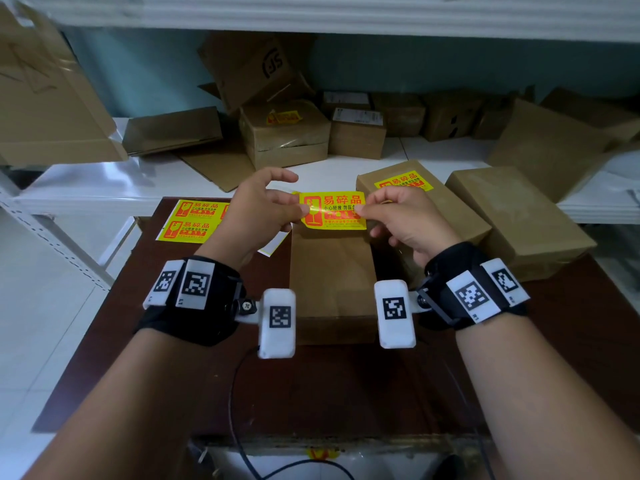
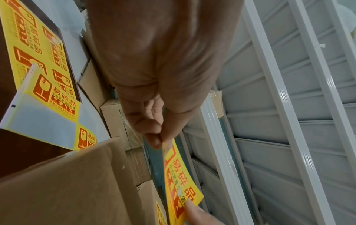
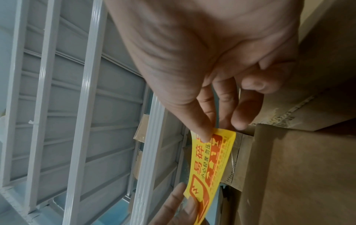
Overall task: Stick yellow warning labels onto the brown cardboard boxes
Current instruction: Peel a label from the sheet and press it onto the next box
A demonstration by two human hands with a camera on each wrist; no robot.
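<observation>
The dark brown wooden surface (image 1: pixel 194 375) carries several plain brown cardboard boxes, and the long one in the middle (image 1: pixel 330 278) has a bare top, so it looks to be the next in line. Just to its right, a second brown box (image 1: pixel 446 209) already wears a yellow label (image 1: pixel 403 180), and a taped box back on the white shelf (image 1: pixel 287 133) has one too; the box at far right (image 1: pixel 519 216) shows no label on its visible faces. So I judge the job partly done, with this one and probably more left. To the left lies the glossy backing sheet of yellow labels (image 1: pixel 188 220). Smallest of all is the single yellow warning label with red print (image 1: pixel 333 211), held in the air above the far end of the middle box, not yet touching it. The left hand (image 1: pixel 258 209) pinches its left edge and the right hand (image 1: pixel 403 216) pinches its right edge, stretching it between them. The left wrist view alone shows bare patches on the sheet (image 2: pixel 44 120) where labels have gone; the right wrist view shows the thumb (image 3: pixel 202 129) pressed on the printed face.
</observation>
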